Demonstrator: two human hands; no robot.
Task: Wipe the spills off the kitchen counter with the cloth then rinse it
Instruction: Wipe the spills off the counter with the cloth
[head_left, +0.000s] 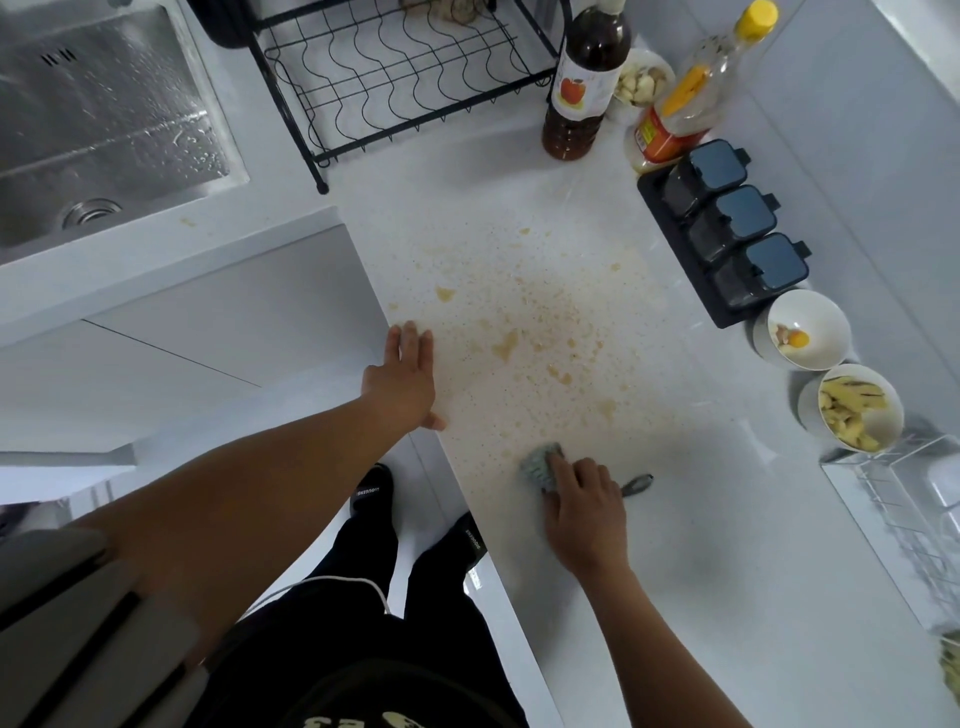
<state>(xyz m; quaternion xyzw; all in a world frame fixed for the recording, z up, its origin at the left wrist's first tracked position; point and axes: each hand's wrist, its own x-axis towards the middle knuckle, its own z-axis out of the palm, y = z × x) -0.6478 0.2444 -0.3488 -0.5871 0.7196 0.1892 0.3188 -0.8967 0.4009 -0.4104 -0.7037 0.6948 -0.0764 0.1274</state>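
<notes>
Brownish spills (524, 322) speckle the white kitchen counter (701, 545) in drops and small puddles. My right hand (584, 512) presses a grey-green cloth (541, 464) flat on the counter at the near edge of the spills; my fingers cover most of the cloth. My left hand (405, 379) lies flat on the counter's front edge, fingers spread, holding nothing. The steel sink (98, 130) sits at the upper left, wet with droplets.
A black wire rack (395, 83) stands behind the spills. Two bottles (584, 83), a black set of three seasoning jars (727, 228) and two white bowls (810, 332) line the right side. A small dark utensil (638, 484) lies by my right hand. A wire basket (909, 509) is at far right.
</notes>
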